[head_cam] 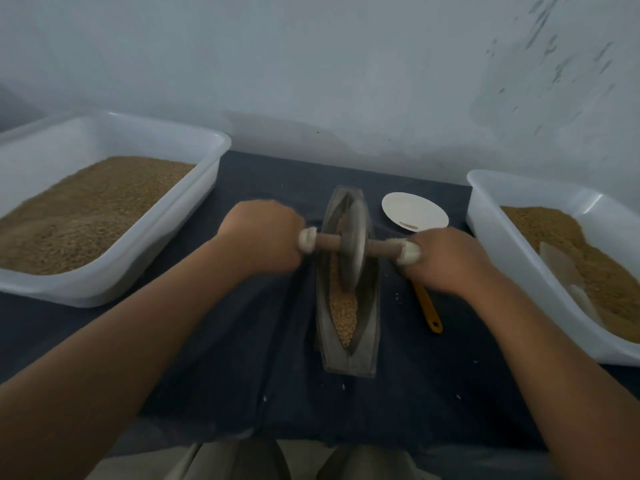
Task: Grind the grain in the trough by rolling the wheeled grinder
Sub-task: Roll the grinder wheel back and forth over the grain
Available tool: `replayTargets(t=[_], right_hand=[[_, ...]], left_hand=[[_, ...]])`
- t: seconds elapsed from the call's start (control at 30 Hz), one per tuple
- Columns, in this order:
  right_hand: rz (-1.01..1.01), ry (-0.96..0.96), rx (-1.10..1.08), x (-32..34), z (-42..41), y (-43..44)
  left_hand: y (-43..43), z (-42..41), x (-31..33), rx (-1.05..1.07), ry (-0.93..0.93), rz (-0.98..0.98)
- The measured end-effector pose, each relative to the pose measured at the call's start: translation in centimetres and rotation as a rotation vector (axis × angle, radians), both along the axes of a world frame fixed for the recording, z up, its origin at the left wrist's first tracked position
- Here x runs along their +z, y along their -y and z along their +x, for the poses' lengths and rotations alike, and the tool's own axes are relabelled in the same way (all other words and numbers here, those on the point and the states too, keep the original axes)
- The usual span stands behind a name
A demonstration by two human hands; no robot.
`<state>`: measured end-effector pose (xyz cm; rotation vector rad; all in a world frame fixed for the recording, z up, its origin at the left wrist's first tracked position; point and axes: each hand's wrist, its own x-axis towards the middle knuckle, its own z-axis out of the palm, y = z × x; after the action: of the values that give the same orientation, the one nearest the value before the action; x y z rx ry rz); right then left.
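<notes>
A narrow boat-shaped metal trough [369, 344] lies lengthwise on the dark cloth in the middle. Pale grain [344, 315] fills its groove, most visibly at the near end. The wheeled grinder [355, 245], a grey metal disc on a wooden axle, stands upright in the groove around the trough's middle. My left hand [265, 235] grips the left end of the axle. My right hand [445, 259] grips the right end. White wrapping shows on a finger of each hand next to the axle.
A large white tub [207, 168] of brown grain sits at left, another white tub [485, 216] with grain and a scoop at right. A white paper plate [414, 211] lies behind my right hand, a yellow-handled tool [429, 311] below it. Loose grains dot the dark cloth [242, 358].
</notes>
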<state>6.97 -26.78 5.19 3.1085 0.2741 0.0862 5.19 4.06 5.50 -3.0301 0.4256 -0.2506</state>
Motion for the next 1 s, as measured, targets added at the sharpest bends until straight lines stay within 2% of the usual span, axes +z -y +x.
replayTargets(t=[0.13,0.2,0.3,0.4,0.53,0.73,0.8,0.87,1.0], right_hand=[[0.165,-0.17,0.184,1.5,-5.4,1.1],[0.132,-0.153,0.155,1.3,-4.9,0.9],[0.015,0.11,0.016,0.0,-1.5,-0.2],[0.02,0.296,-0.045,-0.3,1.8,-1.6],[0.03,0.151,-0.074,-0.1,2.4,-1.4],[0.173,-0.224,0.072,1.2,-4.9,0.9],[0.181,-0.26,0.078,1.4,-5.2,1.2],[0.117,-0.176,0.049,0.8,-3.8,1.0],[0.015,0.294,0.032,-0.6,0.6,-0.5]], left_hand=[[-1.8,-4.2,-1.4,-0.063,0.072,0.017],[-1.7,-3.6,-1.3,-0.051,0.055,0.009],[-0.6,0.1,-0.8,0.032,-0.017,-0.01],[0.3,3.9,0.0,0.103,-0.017,-0.05],[0.6,3.7,0.4,0.072,0.056,-0.02],[-0.6,-3.3,-0.6,-0.039,0.134,0.075],[-1.0,-3.8,-0.9,-0.059,0.16,0.079],[-0.9,-2.8,-0.9,-0.033,0.123,0.058],[0.1,2.4,-1.0,0.084,0.073,-0.019]])
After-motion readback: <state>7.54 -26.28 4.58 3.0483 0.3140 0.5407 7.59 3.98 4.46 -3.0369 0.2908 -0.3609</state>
